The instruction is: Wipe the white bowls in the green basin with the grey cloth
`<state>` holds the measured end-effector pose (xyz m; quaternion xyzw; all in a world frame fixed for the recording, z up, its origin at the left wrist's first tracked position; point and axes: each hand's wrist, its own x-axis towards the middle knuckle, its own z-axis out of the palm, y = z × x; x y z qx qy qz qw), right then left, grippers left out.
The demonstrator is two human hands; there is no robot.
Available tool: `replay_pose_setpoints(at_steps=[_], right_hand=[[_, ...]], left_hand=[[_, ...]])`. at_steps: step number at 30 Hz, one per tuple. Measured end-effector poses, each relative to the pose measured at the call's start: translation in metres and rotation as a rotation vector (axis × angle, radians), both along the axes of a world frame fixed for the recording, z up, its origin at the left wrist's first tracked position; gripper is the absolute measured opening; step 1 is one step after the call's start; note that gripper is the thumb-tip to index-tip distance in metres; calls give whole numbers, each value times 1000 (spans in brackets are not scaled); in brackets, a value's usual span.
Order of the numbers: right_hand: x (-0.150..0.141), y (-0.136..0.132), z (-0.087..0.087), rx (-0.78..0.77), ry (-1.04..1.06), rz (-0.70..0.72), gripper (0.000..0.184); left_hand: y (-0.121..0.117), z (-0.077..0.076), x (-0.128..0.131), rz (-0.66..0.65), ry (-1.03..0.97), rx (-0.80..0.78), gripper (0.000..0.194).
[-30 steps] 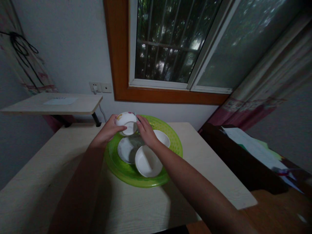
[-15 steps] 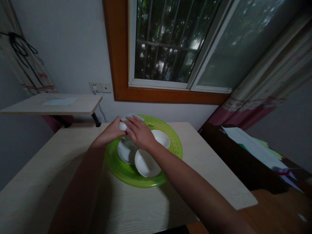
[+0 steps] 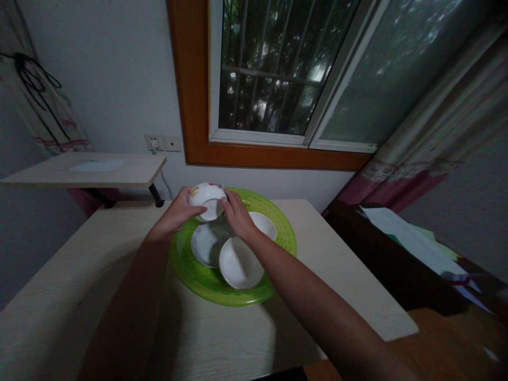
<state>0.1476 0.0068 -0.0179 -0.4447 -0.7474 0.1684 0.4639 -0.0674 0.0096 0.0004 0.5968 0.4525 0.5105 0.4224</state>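
A white bowl [image 3: 203, 194] with a coloured floral pattern is tilted above the back left of the green round tray [image 3: 190, 283], its foot ring facing me. My left hand [image 3: 178, 212] grips its left side, thumb near the foot ring. My right hand [image 3: 239, 216] holds the right side, fingers partly hidden behind it. On the tray below, a white dish [image 3: 204, 246] lies at left. Another white bowl [image 3: 239, 267] stands at the front, partly covered by my right forearm. A third white bowl [image 3: 265, 224] is to the right of my right hand.
The tray rests on a pale wooden table [image 3: 222, 338]. At left a raised wooden shelf [image 3: 138, 172] carries a paper sheet [image 3: 97, 165]. A wall socket [image 3: 154, 142] and a window [image 3: 278, 79] are behind. Papers [image 3: 413, 243] lie on dark furniture at right.
The held bowl has turned so its patterned outside and foot ring show. My right hand has shifted from over the bowl to its right side. The other dishes stay put.
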Motion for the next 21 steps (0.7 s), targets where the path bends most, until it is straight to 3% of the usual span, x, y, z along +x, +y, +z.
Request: replay_pose_setpoints(at_steps=[8, 12, 17, 21], right_hand=[[-12, -29, 21, 169, -261, 173, 53], [-19, -37, 26, 193, -365, 194, 51], [-13, -22, 19, 138, -231, 122, 55], [-1, -9, 15, 10, -89, 72, 62]], left_hand=[[1, 0, -2, -49, 150, 39, 60], [-3, 6, 0, -23, 225, 51, 56], [-4, 7, 2, -33, 167, 28, 57], [-2, 1, -3, -78, 51, 21, 62]])
